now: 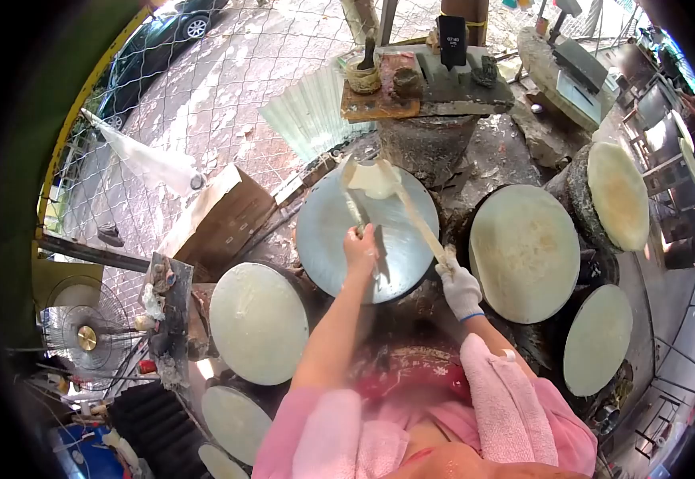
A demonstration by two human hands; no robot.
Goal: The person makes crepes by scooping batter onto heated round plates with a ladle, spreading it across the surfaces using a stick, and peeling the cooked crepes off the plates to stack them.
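A round, pale metal griddle [327,239] lies in front of me, with creamy batter [375,182] at its far side. My left hand [361,251], bare, is closed around the grey handle of a batter-smeared tool [355,206] that reaches to the batter; its head is hard to make out. In a white glove, my right hand [461,289] grips the near end of a long pale wooden stick [419,219] at the griddle's right edge. The stick's far end meets the batter, and the two tools come close together there.
Several round griddles coated with pale batter stand around, among them one at left [258,323] and one at right [525,254]. Beyond the main griddle, a ledge [459,100] carries a jar [363,76] and a phone [452,41]. A fan [86,338] and a cardboard box [224,215] are at left.
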